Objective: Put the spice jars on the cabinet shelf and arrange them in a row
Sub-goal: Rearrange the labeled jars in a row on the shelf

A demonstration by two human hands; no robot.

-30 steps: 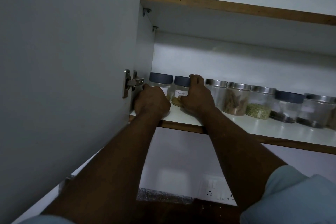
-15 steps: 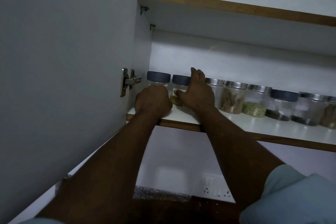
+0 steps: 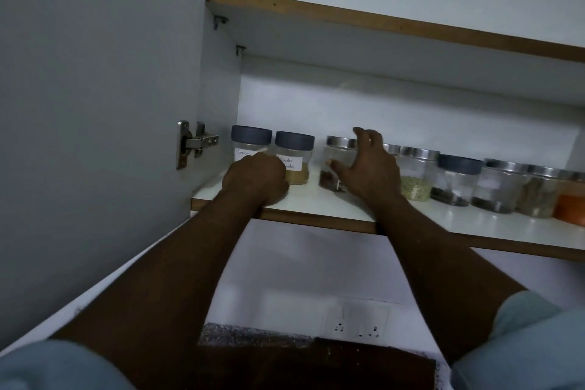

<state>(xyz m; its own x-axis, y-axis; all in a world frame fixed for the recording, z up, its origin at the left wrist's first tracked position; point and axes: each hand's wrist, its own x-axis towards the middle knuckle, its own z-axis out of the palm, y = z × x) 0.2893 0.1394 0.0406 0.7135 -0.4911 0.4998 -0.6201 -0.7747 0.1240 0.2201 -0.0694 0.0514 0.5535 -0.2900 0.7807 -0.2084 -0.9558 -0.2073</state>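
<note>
Handwritten jar labels [image 3: 289, 162] too blurred to read

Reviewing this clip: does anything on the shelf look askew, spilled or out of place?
Nothing spilled or tipped; the visible jars stand upright. One small oddity: a gap separates the second blue-lidded jar from the silver-lidded jar by the right hand, while the jars farther right sit close together.

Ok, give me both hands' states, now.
Left hand: curled against the clear grey-lidded leftmost jar; grip cannot be told.
Right hand: open, fingers spread.
</note>
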